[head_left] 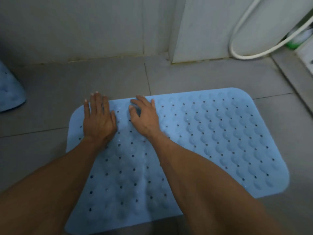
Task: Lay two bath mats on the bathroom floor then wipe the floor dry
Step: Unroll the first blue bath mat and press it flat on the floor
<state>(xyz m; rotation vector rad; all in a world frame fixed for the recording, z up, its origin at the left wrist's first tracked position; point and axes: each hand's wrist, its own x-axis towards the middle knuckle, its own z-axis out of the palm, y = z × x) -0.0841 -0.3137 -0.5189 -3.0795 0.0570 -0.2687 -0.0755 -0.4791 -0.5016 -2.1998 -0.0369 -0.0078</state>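
Forearms low over mat [211,141], left hand [99,119] flat, fingers spread at its 11 o'clock corner, right hand [145,116] half-curled, holding nothing; I'd press outward to seat it.

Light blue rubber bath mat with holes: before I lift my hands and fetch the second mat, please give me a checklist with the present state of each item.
1. Light blue perforated rubber bath mat lies flat on the grey tiled floor: ok.
2. Left hand pressing flat at the far-left corner: ok.
3. Right hand resting on the mat, fingers slightly curled: ok.
4. Second blue mat at the left edge laid flat: cannot tell.
5. White hose clear of the mat: ok.
6. Floor dry: cannot tell.
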